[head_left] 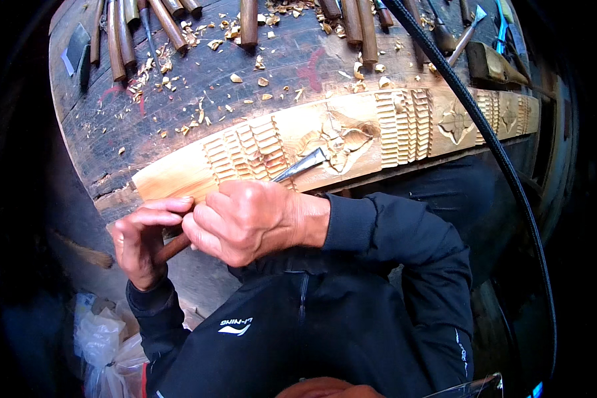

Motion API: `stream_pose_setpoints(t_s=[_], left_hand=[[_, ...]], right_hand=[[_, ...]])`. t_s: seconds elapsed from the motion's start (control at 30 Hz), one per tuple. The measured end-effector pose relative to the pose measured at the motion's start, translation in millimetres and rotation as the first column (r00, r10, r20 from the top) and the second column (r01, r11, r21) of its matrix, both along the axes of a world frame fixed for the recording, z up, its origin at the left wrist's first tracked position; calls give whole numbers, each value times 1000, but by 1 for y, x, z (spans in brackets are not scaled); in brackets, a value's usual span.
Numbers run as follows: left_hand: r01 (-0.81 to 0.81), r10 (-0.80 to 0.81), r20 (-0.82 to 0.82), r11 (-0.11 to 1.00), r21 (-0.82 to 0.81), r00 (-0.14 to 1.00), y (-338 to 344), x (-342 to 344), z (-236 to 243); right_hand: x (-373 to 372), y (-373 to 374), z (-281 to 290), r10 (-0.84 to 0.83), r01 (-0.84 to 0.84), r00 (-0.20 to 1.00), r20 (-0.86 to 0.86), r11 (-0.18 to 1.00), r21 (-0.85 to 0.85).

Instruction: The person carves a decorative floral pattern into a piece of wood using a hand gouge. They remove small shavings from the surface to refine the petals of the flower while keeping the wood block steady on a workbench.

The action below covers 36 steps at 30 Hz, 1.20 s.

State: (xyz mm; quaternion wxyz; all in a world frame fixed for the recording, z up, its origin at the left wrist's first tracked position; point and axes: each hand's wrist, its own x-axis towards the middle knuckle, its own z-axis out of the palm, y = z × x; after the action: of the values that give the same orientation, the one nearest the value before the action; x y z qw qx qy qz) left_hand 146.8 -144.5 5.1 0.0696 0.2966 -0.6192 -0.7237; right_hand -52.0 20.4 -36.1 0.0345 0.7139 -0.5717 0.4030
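A wood chisel (302,164) with a flared steel blade and a brown wooden handle lies slantwise through both my hands. My right hand (252,222) is wrapped round its middle, hiding where blade and handle meet. At the handle's lower left end, my left hand (139,242) is curled round it, fingertips close to my right hand. The blade tip rests over or just above a carved flower (341,142) on a long pale wooden board (172,176); contact cannot be made out. Bands of notched grooves (245,149) flank the flower, and further carved motifs (455,123) run toward the right end.
The board lies along the near edge of a dark, worn workbench (159,99). Wood chips (263,81) are scattered behind it. Several wooden-handled tools (249,23) line the far side. A wooden mallet-like block (487,63) sits far right. A black cable (474,109) hangs across the right side.
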Motion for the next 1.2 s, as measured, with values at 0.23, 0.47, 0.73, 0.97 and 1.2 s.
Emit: stream_pose_setpoints(t_s=[0.23, 0.47, 0.73, 0.97, 1.2], left_hand=[[207, -199, -113, 977, 57, 973, -9, 2, 0], [214, -180, -223, 967, 140, 958, -9, 2, -4], [188, -164, -169, 973, 135, 972, -10, 2, -8], [113, -111, -100, 994, 14, 989, 2, 1, -4], [21, -21, 9, 1000, 9, 1000, 8, 0, -1]], right_hand=[[12, -3, 0, 19, -17, 999, 36, 998, -54], [13, -4, 0, 29, -26, 999, 43, 998, -54], [13, -5, -5, 9, -9, 1000, 21, 999, -35], [12, -4, -7, 47, -44, 997, 66, 998, -41], [7, -3, -3, 49, -47, 997, 64, 998, -30]])
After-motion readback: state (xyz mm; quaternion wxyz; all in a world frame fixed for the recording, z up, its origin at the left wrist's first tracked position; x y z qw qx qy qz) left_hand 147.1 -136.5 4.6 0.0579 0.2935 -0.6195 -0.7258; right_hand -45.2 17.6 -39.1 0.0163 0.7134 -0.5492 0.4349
